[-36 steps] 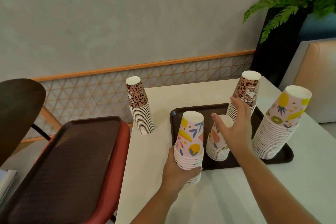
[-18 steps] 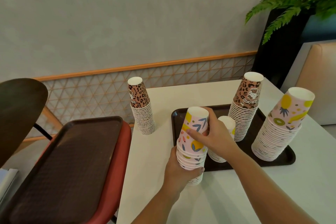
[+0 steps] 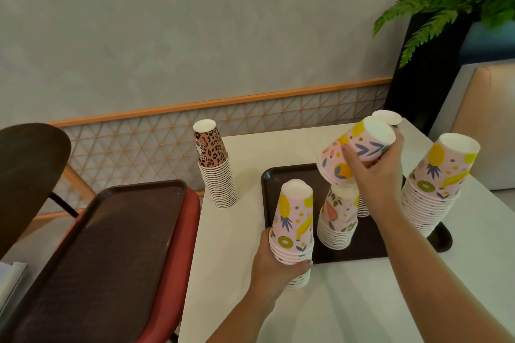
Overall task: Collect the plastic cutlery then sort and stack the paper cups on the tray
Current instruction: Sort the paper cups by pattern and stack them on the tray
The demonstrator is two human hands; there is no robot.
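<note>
Right hand (image 3: 374, 172) of mine is closed around one pink paper cup with blue leaf shapes (image 3: 358, 152), held upside down and tilted above the dark brown plastic tray (image 3: 281, 175). Left hand (image 3: 274, 260) wraps the lower part of a short stack of pink fruit-print cups (image 3: 294, 228) at the tray's near left corner. I count five stacks: that one, a small pink stack (image 3: 338, 223) on the tray, a tall fruit-print stack (image 3: 437, 184) at its right end, one leopard-print stack (image 3: 214, 164) on the white table (image 3: 348, 309), and another (image 3: 387, 117) mostly hidden behind my right hand. A second brown tray (image 3: 94, 259) lies on the red seat (image 3: 178, 253).
</note>
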